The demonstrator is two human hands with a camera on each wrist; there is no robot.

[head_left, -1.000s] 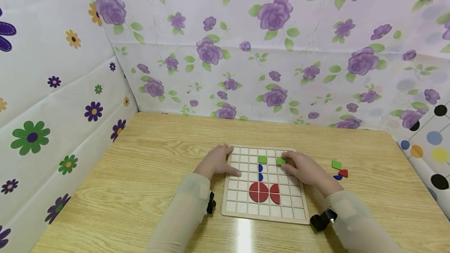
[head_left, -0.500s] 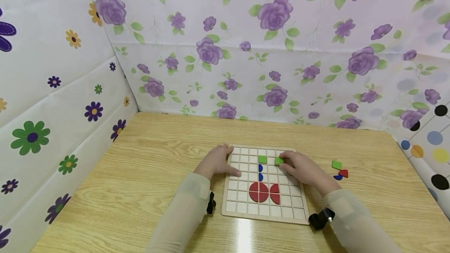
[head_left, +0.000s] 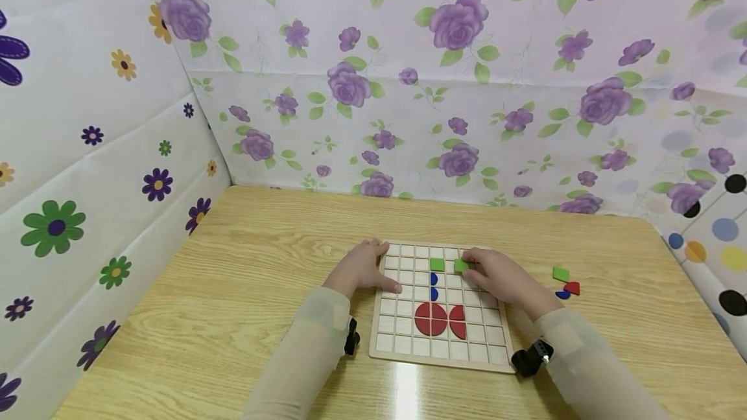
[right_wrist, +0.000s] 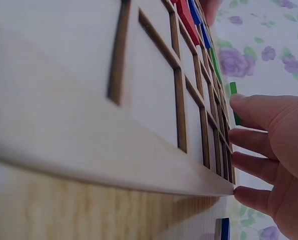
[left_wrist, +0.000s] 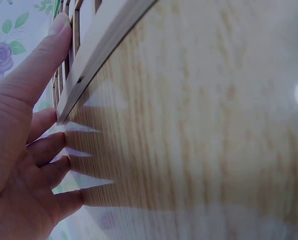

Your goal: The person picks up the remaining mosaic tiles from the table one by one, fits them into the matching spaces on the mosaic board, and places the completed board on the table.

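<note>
A wooden grid board [head_left: 440, 361] lies on the table, its cells holding a green square tile [head_left: 437, 264], two blue half-round pieces [head_left: 434, 286] and several red rounded pieces [head_left: 430, 319]. My left hand [head_left: 360, 269] rests at the board's left side, thumb over the cells and fingers spread at the edge, as the left wrist view [left_wrist: 26, 145] shows. With thumb and fingers my right hand [head_left: 503, 277] pinches another green square tile [head_left: 461, 266] over the upper right cells. In the right wrist view, that tile [right_wrist: 233, 89] is partly hidden behind the thumb.
Right of the board lie a loose green tile [head_left: 561, 274], a red piece [head_left: 572, 288] and a blue piece [head_left: 563, 294] on the wooden table [head_left: 280, 232]. Flowered cloth [head_left: 403, 115] stands behind the table's back edge.
My right hand has moved slightly left with the green tile, closer to the green tile lying on the board. My left hand has stayed in place.
</note>
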